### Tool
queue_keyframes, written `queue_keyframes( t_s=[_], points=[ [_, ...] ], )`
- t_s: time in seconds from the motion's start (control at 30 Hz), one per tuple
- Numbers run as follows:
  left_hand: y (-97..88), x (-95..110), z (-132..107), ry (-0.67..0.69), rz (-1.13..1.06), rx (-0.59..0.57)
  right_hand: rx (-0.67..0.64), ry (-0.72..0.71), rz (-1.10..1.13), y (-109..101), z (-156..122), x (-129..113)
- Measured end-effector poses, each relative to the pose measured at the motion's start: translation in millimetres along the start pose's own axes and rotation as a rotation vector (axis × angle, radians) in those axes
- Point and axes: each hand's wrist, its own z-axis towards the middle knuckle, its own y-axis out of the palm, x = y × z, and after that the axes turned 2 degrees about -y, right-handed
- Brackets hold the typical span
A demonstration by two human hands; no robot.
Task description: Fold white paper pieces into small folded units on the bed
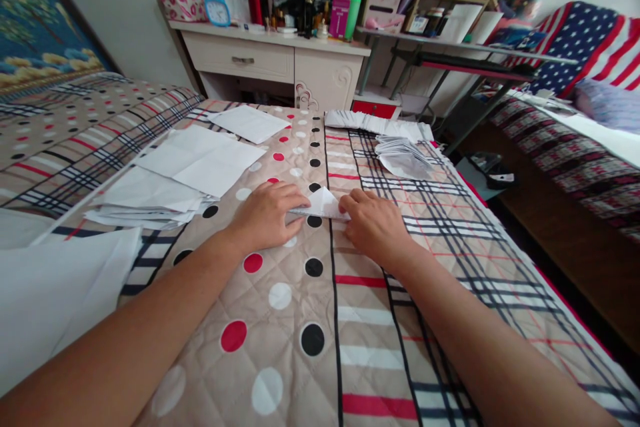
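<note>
A small piece of white folded paper (323, 203) with a pointed top lies low over the quilted bedspread, between my two hands. My left hand (266, 217) grips its left end, thumb beneath and fingers along the top. At the right end, the bent fingers of my right hand (377, 225) close on the paper; the fingertips are partly hidden. Left of my hands rests a loose stack of white sheets (150, 193), with one broad sheet (197, 153) on top. Beyond my right hand is a fanned pile of folded paper pieces (403, 157).
A long row of folded white pieces (375, 123) lies at the bed's far edge. Another white sheet (250, 123) is at the far left, and larger paper (60, 293) at the near left. A cluttered dresser (240, 53) and a metal-legged desk (470, 50) stand behind the bed.
</note>
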Motion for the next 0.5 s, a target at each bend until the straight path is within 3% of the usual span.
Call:
queue_keyframes(
  t_s=[0.3,0.5],
  points=[
    [4.7,-4.8,-1.2,0.040,0.039,0.076,0.151,-0.041,0.094,9.9,0.2,9.3],
    [2.6,-5.9,1.4,0.126,0.028,0.363,0.417,0.018,0.577,14.6,0.0,16.5]
  ],
)
